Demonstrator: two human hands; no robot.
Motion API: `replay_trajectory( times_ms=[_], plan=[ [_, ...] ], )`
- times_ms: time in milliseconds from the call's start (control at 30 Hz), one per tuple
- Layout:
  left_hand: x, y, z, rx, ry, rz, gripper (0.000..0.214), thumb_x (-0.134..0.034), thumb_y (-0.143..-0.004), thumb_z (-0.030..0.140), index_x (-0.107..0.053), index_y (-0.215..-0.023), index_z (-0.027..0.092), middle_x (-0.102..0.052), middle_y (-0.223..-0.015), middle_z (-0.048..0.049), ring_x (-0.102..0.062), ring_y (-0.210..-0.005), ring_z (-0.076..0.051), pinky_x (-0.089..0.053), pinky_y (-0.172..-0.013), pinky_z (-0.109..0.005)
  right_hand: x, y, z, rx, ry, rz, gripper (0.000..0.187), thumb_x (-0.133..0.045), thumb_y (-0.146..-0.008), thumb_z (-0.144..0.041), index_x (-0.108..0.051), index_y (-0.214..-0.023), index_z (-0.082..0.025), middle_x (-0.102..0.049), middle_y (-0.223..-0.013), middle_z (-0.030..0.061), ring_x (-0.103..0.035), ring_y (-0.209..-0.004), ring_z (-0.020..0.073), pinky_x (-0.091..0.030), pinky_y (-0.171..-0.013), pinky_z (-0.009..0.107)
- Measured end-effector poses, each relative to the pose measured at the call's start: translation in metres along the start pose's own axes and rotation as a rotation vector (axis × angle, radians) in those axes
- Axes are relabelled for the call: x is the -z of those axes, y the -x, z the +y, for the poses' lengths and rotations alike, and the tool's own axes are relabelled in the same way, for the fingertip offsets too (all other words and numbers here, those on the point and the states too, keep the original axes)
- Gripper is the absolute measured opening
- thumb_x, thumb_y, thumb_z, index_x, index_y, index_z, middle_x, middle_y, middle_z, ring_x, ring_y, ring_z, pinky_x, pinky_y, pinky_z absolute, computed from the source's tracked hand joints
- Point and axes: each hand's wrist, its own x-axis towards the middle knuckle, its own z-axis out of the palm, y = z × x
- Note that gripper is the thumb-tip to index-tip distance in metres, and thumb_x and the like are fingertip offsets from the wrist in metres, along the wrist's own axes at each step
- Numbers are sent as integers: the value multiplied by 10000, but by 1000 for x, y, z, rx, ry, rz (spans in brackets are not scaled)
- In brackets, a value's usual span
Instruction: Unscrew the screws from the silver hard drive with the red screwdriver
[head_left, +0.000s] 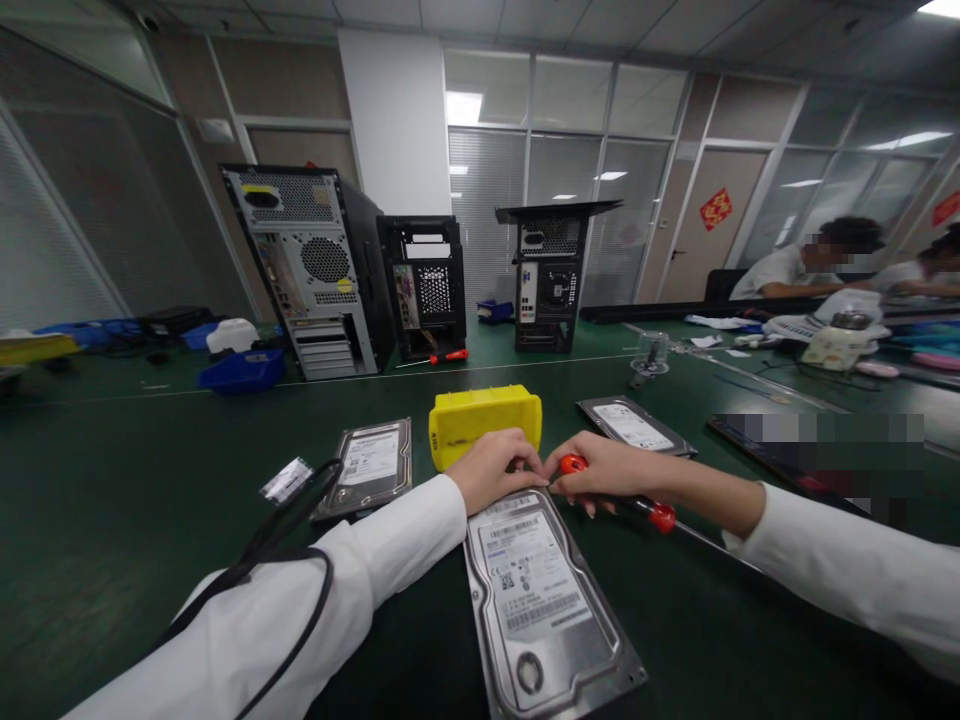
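Currently my right grip point(609, 470) holds the red screwdriver point(661, 516); my left grip point(495, 468) is pinched narrow at the far edge of the hard drive point(536, 590), flat on the surface point(135, 540) near me. Risk: the tip could slip, scoring the drive or jabbing my left grip.

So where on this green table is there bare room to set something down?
The widest bare patch lies left, between the blue tray and the black cable. A narrower strip runs between the computer towers and the yellow box. Crowded: around the left hand and right hand holding a screwdriver, hemmed by three hard drives.
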Motion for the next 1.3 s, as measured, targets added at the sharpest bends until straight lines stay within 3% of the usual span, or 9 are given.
replay_trajectory(
  times_ms=[433, 667, 800, 1000, 1300],
  plan=[
    [-6, 1, -7, 77, 104, 20, 153, -701, -728, 293, -702, -801, 158, -557, -727, 9, -482, -645, -105, -349, -583, -201, 9, 3, 12, 27, -5, 97, 289, -490, -891, -319, -530, -1095, -118, -593, -939, 51, -591, -751, 109, -521, -643, 267],
    [-4, 2, -6, 93, 137, 9, 169, -696, -729, 305, -704, -810, 157, -539, -721, 10, -486, -653, -107, -345, -574, -202, 17, 14, -3, 140, -56, 247, 231, -518, -870, -278, -558, -1033, -119, -542, -665, -22, -485, -487, 41, -415, -427, 155],
    [-1, 3, -7, 83, 151, -9, 150, -691, -737, 276, -703, -825, 155, -551, -750, 5, -487, -659, -104, -354, -592, -202, 30, 29, -24, 279, -163, 418, 239, -555, -813, -261, -599, -1014, -139, -510, -552, -28, -463, -433, 50, -384, -376, 150],
    [2, 3, -8, 71, 163, -31, 150, -679, -753, 255, -706, -854, 148, -544, -754, 0, -468, -650, -99, -355, -595, -201, 54, 35, -48, 616, -405, 817, 184, -545, -808, -226, -584, -985, -192, -476, -577, -36, -463, -450, 49, -395, -390, 157],
    [0, 4, -13, 45, 142, -82, 180, -634, -799, 254, -715, -949, 194, -527, -740, -5, -494, -695, -119, -363, -623, -211, 31, 7, -59, 955, -538, 1132, 68, -496, -808, -180, -541, -848, -213, -437, -573, -38, -432, -427, 66, -366, -349, 190]
  ],
)
